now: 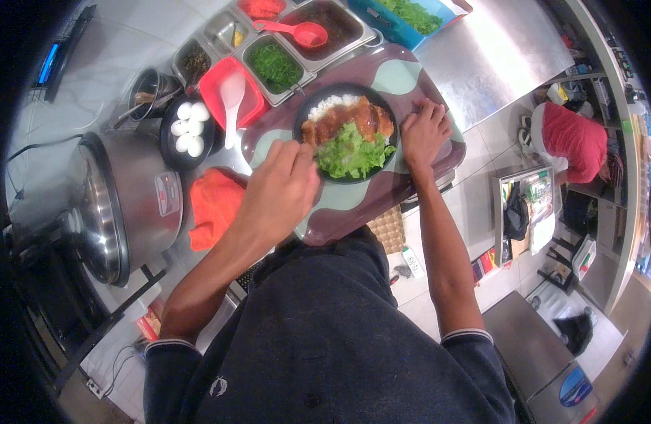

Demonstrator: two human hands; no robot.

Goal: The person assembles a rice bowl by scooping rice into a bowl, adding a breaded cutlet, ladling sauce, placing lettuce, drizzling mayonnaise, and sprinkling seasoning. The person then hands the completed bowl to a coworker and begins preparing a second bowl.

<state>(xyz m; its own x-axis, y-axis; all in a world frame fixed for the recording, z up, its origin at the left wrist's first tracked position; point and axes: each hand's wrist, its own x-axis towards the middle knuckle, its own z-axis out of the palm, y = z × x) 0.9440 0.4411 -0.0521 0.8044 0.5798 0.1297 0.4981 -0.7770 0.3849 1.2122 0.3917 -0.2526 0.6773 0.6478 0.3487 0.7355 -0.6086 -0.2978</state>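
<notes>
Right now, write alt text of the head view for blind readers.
The left hand is at the rim of a black bowl of rice, sauced pieces and lettuce on a patterned tray; the right hand is beside the bowl. Metal containers stand beyond.

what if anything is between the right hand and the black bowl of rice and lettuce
Nothing visible: the right hand is at the right side of the black bowl, over the tray. The left hand is at the bowl's opposite side, so it isn't in between.
</notes>
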